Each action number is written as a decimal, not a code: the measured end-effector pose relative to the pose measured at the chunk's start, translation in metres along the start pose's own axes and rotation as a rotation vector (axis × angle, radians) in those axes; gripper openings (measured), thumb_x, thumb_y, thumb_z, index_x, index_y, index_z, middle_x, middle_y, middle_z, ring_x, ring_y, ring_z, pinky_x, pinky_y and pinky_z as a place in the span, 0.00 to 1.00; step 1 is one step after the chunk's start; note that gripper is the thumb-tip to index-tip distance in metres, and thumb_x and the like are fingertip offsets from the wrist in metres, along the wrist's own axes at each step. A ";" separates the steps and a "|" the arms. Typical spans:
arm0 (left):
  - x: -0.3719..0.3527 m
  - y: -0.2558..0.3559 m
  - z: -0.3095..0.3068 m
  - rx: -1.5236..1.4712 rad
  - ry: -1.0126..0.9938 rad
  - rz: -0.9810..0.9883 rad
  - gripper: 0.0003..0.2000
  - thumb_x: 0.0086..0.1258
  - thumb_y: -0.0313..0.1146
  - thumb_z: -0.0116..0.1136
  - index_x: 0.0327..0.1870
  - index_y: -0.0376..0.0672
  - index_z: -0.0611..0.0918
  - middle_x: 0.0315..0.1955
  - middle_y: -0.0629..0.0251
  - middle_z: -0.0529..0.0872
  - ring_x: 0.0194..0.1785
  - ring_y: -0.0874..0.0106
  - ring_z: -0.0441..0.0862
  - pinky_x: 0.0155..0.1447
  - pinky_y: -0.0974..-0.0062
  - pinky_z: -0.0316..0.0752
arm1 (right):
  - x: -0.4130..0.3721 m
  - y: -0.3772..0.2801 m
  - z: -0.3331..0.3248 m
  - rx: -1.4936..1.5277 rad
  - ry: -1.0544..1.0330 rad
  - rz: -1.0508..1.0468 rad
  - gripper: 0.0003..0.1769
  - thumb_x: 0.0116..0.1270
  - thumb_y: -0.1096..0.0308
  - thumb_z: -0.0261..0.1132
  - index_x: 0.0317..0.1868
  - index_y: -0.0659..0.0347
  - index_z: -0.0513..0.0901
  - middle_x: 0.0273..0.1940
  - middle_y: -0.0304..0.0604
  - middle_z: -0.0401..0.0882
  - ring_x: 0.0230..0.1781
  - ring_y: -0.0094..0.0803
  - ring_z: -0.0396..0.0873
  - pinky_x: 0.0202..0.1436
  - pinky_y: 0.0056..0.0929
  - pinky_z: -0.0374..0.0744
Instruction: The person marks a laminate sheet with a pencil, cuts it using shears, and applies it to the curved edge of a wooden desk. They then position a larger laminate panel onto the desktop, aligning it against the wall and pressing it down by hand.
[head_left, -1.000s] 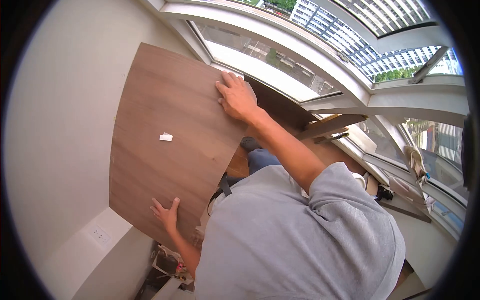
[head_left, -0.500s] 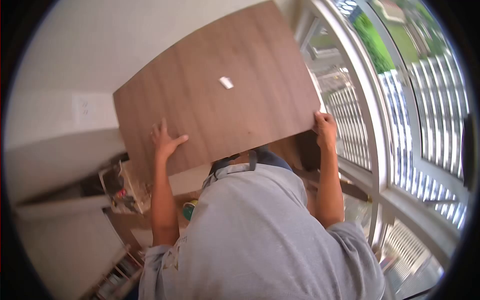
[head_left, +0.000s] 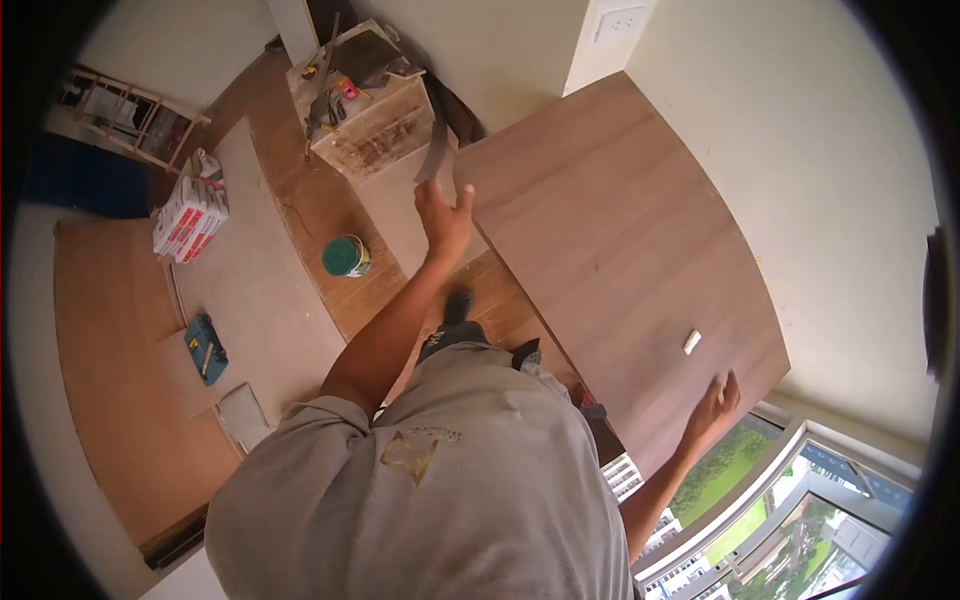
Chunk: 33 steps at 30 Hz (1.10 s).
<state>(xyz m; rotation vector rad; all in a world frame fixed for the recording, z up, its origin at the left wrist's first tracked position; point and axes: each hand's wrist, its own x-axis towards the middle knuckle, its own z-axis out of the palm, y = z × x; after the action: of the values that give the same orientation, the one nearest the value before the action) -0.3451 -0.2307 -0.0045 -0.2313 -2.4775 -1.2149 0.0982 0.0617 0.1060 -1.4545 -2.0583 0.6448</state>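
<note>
left hand (head_left: 445, 222) has left the wood panel (head_left: 610, 240) for a dark strip (head_left: 436, 150), grip unclear; right hand (head_left: 708, 412), fingers apart, seemingly steadies the panel alone.

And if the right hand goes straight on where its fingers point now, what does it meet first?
Probably the pale wall beyond the brown panel, though the right hand may touch that panel already; depth is unclear.
</note>
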 end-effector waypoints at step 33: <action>0.020 -0.039 0.002 -0.741 -0.559 -0.846 0.12 0.71 0.31 0.69 0.43 0.33 0.80 0.33 0.60 0.87 0.28 0.75 0.86 0.29 0.76 0.83 | 0.119 -0.089 0.280 -0.663 -0.088 -0.164 0.42 0.75 0.26 0.50 0.82 0.35 0.66 0.83 0.40 0.59 0.84 0.46 0.54 0.82 0.56 0.58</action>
<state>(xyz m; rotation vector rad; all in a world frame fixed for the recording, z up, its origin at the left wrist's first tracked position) -0.3762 -0.2539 -0.0258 0.4034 -2.4829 -2.7236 -0.1826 0.1258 -0.0258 -1.5796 -2.5699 -0.0643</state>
